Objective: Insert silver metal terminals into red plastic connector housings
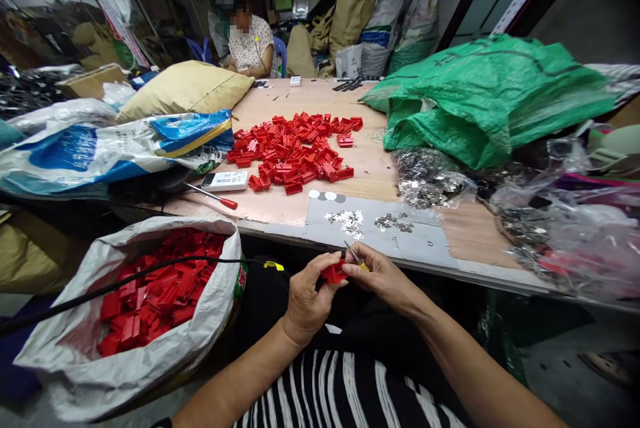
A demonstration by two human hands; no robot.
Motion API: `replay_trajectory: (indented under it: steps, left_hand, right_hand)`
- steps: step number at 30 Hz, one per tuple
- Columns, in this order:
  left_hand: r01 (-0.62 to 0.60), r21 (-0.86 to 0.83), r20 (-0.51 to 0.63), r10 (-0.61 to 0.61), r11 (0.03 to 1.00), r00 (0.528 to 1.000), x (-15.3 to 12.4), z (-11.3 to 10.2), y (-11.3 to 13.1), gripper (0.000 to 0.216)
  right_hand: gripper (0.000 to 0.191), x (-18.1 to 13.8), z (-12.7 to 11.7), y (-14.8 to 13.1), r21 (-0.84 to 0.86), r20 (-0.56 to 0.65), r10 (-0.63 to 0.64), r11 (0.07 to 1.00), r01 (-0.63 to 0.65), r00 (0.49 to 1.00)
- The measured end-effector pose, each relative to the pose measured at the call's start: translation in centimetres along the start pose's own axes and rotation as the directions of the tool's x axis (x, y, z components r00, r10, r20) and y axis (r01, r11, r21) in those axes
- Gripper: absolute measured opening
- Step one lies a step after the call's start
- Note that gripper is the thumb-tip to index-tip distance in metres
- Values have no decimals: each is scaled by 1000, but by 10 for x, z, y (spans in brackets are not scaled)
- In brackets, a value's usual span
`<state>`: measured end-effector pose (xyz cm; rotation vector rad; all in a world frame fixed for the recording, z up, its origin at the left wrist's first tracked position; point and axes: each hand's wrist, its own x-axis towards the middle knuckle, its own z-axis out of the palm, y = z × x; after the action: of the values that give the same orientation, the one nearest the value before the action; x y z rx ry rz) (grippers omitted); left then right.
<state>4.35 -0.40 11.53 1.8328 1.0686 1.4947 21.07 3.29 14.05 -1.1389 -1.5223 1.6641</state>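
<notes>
Close to the table's front edge, my left hand [314,295] is closed around a small red plastic part [334,272]. My right hand [376,275] pinches a thin pointed metal tool with a yellow handle [363,267], and its fingers also touch the red part. The tool's tip points up and to the left. Just beyond both hands, small silver metal pieces [349,223] lie loose on a grey sheet [320,215], with a darker cluster of metal pieces [395,222] to their right. A pile of red plastic parts [295,151] covers the middle of the table.
A white sack [65,355] of red parts stands at my left. A red-handled screwdriver [213,196] lies beside a white box [226,181]. To the right are a green sack [490,101] and plastic bags of metal pieces [430,178]. Another person [253,41] sits across the table.
</notes>
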Motion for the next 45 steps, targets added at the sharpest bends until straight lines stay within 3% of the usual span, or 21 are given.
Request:
replay_trajectory:
  steps: [5,12,21,26,35,38,41,43,45]
  left_hand:
    - [18,-11,-5,-18,1000,1000,-1,-1,-1,41]
    - [40,-31,-2,-40,999,999,-1,-1,1,41]
    - [186,-132,36,-183,974,982,-6,-1,3,37]
    - [228,-139,84,-218,964,972,-7,-2,3,34]
    - [200,-161,137,-179,966,974,-10,-5,0,32]
    - [266,-288,167,-225,920,960,-7,-7,0,31]
    - [392,-447,199,-338,804,920,-4,-5,-1,29]
    - [462,-518,204,-420,720,884,-2,-3,-2,32]
    - [507,-562,184,-499,654,847,-1,-1,-5,34]
  right_hand:
    - [44,-4,-2,-4,100,24,22,995,-24,999]
    - [42,-4,-1,-4,60,6,49,997,-50,999]
    - [43,-8,1,-4,139,116,118,981,-134,986]
    - [45,-13,4,4,177,114,142,971,-161,983]
    - [45,-15,9,21,400,140,125,900,-171,982]
    - [44,-15,13,24,483,184,110,855,-187,977]
    - [46,-14,14,26,513,201,102,836,-194,974]
    - [48,-11,9,24,448,197,112,874,-191,974]
    - [48,-6,-3,20,274,155,142,945,-181,978]
